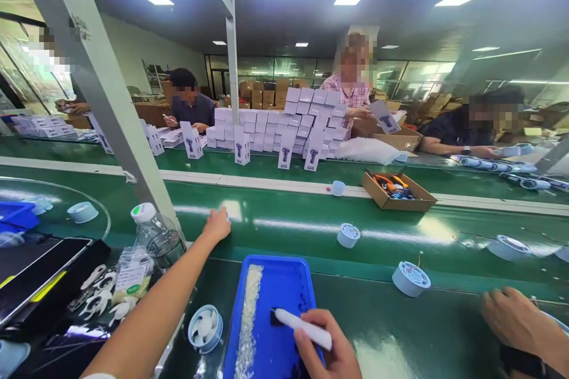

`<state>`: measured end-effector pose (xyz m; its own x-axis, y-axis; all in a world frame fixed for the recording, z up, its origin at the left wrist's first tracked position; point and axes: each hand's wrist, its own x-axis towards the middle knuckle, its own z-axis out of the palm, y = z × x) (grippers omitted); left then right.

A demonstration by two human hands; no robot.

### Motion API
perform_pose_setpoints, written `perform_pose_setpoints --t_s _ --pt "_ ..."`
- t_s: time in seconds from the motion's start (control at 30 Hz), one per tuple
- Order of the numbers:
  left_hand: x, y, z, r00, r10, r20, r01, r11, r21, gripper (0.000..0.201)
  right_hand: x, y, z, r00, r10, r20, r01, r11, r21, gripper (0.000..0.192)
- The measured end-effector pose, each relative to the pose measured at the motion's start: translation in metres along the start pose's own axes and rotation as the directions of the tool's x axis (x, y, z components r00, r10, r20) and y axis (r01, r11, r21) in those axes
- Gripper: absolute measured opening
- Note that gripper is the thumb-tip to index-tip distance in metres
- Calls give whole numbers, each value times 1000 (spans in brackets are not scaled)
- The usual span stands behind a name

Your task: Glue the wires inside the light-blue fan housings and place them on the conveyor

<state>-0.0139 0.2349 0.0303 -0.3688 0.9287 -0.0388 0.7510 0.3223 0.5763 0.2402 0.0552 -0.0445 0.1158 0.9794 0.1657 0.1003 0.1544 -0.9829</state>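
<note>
Head view: the left hand (216, 225) is stretched far forward onto the green conveyor belt (311, 231), fingers curled down over a small pale round part that is almost fully hidden beneath them; whether it is actually pinched cannot be told. The right hand (326, 346) is closed in a pinch around a white pen-shaped tool (302, 328), whose dark tip is held just above the floor of the blue rectangular plastic tray (284, 284). A strip of small clear glittering pieces (248, 319) is laid along the tray's left side. A white round fan housing (205, 328) is seen just left of the tray, and a clear plastic water bottle (155, 235) stands beside the outstretched forearm. Another person's hand (515, 319) is resting at the lower right.

Judgement: the belt part is best gripped by its rim and lifted clear of the bottle; the tool tip is best kept low and steady, so the loose pieces are not scattered
</note>
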Motion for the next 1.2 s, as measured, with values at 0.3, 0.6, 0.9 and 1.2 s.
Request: perform_pose_setpoints --t_s 0.3,0.6,0.9,1.2 --pt "-104 -7 -52 985 164 -60 -175 941 -291 43 9 0 13 936 -54 349 76 996 -51 28" --pt "-203 -75 -58 971 -238 37 162 529 -833 43 5 5 3 912 -37 408 86 991 -101 23" --pt "-214 -81 -47 931 -362 46 207 422 -882 47 5 0 1 852 -146 503 277 941 -195 17" --pt "-216 -75 -47 899 -409 158 199 57 -978 34 -6 7 -16 969 -156 190 194 960 -204 15"
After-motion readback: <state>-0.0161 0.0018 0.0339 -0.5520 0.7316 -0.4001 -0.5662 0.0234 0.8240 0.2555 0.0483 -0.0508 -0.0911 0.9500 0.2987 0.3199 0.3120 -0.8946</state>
